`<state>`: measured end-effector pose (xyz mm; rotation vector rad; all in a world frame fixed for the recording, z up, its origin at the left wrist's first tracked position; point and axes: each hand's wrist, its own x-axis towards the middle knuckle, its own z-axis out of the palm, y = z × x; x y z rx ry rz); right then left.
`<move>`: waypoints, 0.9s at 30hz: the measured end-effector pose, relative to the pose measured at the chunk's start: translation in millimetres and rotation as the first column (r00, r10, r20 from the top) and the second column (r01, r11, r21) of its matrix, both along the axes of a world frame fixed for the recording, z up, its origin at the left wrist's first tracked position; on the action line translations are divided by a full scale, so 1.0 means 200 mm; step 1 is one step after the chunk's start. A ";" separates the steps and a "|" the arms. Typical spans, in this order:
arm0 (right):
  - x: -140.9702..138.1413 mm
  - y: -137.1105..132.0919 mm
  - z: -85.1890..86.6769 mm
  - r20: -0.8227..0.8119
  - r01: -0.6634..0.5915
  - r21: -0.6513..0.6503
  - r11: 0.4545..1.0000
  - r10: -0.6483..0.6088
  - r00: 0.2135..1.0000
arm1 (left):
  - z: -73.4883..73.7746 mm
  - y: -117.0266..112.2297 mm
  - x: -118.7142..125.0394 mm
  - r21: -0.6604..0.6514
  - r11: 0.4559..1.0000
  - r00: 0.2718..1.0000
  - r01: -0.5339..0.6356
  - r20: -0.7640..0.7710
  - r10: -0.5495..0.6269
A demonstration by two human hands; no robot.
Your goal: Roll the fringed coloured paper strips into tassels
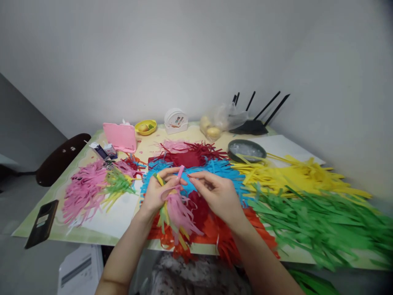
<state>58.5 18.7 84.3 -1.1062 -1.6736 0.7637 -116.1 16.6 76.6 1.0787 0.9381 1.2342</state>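
In the head view, my left hand (155, 194) is closed round a paper tassel (181, 213) with pink, yellow and green strips hanging down. A narrow twisted pink end of the tassel sticks up past the fingers. My right hand (219, 198) is just to its right, thumb and index finger pinched together near that pink end; what they hold is too small to make out. Under both hands lie fringed paper sheets: blue (211, 172), dark red (184, 157) and orange-red (258, 231).
Yellow fringed paper (294, 178) and green fringed paper (319, 221) cover the right side. A dark bowl (246, 150) stands behind them. At left are a pink tassel pile (84, 186), a phone (42, 223) at the edge, a pink stand (119, 137) and a yellow dish (145, 127).
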 end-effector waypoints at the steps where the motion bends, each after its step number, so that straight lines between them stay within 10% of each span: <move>1: 0.00 0.00 0.00 -0.001 -0.003 -0.007 1.000 0.003 1.000 | 0.00 0.00 0.00 0.008 1.000 1.000 -0.002 -0.015 0.002; 11: 0.00 0.08 -0.04 -0.246 -0.313 -0.268 0.911 0.249 0.937 | -0.01 0.00 0.02 0.142 0.982 0.909 0.122 -0.414 -0.053; 15: 0.02 0.10 -0.03 -0.412 -0.084 -0.128 0.988 0.024 0.911 | -0.05 0.03 0.02 0.104 0.988 0.884 0.115 -0.465 -0.054; 20: 0.15 0.10 0.08 -0.765 0.317 0.059 0.946 -0.162 0.624 | -0.10 0.11 -0.06 0.141 0.987 0.861 0.081 -0.508 0.002; 23: 0.18 0.09 0.11 -0.630 0.376 0.148 0.915 -0.206 0.749 | -0.10 0.15 -0.12 0.293 0.956 0.787 0.016 -0.593 0.169; 27: 0.05 0.07 0.06 -0.102 0.004 0.190 0.982 0.016 0.995 | -0.06 0.15 -0.08 0.301 0.947 0.704 0.113 -0.697 0.137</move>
